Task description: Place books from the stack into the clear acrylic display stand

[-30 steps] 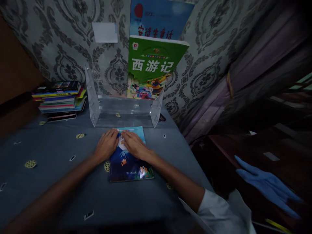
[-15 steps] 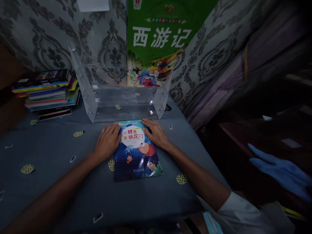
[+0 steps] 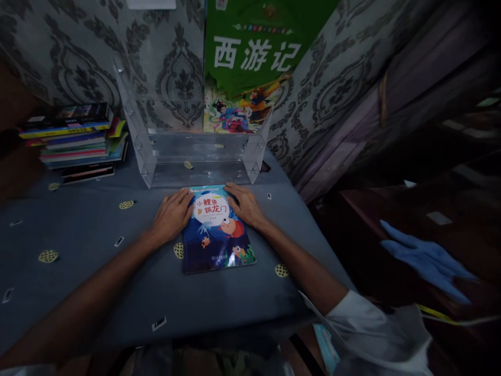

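- Book (image 3: 219,248) lies mid-frame, cover readable now the hands have parted.
- Left hand (image 3: 173,213) rests flat along its left edge (no pinch visible).
- Right hand (image 3: 246,206), loosely spread, at upper right edge.

Grey wallpaper (image 3: 90,68) with dark damask motifs rises behind a blue-grey table (image 3: 86,224) scattered with small yellow prints. A purplish curtain (image 3: 344,141) hangs gathered at right, and the light is dim.

looking forward and down from head height at the near side of the table (image 3: 219,300), close over the book (image 3: 219,243), toward the far wall (image 3: 86,62).
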Demonstrator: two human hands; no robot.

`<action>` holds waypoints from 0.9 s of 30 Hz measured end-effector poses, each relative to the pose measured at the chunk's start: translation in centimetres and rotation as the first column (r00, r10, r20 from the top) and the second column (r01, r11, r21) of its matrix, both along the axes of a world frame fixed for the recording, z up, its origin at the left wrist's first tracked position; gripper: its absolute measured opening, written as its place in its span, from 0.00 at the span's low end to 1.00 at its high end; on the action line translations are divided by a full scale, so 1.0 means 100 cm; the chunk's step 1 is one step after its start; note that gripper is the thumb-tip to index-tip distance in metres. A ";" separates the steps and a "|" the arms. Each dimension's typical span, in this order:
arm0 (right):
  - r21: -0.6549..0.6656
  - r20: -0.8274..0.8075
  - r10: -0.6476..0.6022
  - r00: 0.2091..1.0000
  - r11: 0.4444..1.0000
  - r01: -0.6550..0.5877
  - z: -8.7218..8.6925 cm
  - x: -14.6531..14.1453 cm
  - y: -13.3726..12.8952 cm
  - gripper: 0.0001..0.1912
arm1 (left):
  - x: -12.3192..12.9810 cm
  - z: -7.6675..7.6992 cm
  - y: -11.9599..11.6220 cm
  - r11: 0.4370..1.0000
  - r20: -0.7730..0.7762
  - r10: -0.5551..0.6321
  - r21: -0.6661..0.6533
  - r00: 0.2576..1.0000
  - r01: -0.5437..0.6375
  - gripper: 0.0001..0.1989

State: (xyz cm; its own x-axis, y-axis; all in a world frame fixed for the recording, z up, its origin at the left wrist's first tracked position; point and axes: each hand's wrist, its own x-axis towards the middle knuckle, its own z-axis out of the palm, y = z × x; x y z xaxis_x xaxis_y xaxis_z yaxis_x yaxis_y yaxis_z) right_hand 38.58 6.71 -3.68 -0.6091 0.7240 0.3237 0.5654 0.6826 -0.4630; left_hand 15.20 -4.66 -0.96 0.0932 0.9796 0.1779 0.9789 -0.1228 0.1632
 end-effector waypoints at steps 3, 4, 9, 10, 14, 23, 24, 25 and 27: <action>0.016 0.023 -0.004 1.000 1.000 0.004 0.002 -0.001 -0.001 0.20 | -0.001 0.001 0.000 1.000 -0.024 -0.019 -0.006 1.000 0.019 0.22; 0.020 0.028 -0.005 1.000 1.000 0.004 0.003 -0.002 -0.002 0.21 | -0.001 0.002 0.000 1.000 -0.038 -0.025 -0.010 0.999 0.025 0.22; 0.017 0.013 -0.012 1.000 1.000 0.012 0.009 -0.006 -0.007 0.21 | 0.003 0.005 0.004 0.999 -0.101 -0.045 -0.016 0.994 0.044 0.22; 0.014 0.009 -0.015 1.000 1.000 0.014 0.009 -0.007 -0.007 0.21 | 0.006 0.004 0.006 0.998 -0.106 -0.058 -0.020 0.993 0.056 0.22; 0.000 0.009 -0.014 1.000 1.000 0.014 0.007 -0.007 -0.006 0.21 | 0.027 -0.005 0.016 0.988 -0.077 -0.151 -0.042 0.985 0.149 0.25; -0.056 -0.059 0.051 0.997 0.997 -0.054 -0.003 0.000 0.011 0.22 | 0.076 0.009 0.004 0.909 0.029 -0.401 -0.107 0.916 0.402 0.26; -0.064 -0.063 0.057 0.996 0.996 -0.061 -0.004 0.000 0.012 0.22 | 0.079 0.012 -0.002 0.894 0.049 -0.429 -0.117 0.902 0.432 0.26; -0.068 -0.065 0.061 0.996 0.996 -0.065 -0.004 0.000 0.013 0.22 | 0.080 0.015 -0.009 0.875 0.068 -0.461 -0.133 0.885 0.466 0.25; -0.064 -0.064 0.065 0.996 0.996 -0.069 -0.006 0.001 0.015 0.21 | 0.084 0.018 -0.024 0.821 0.104 -0.531 -0.183 0.841 0.541 0.24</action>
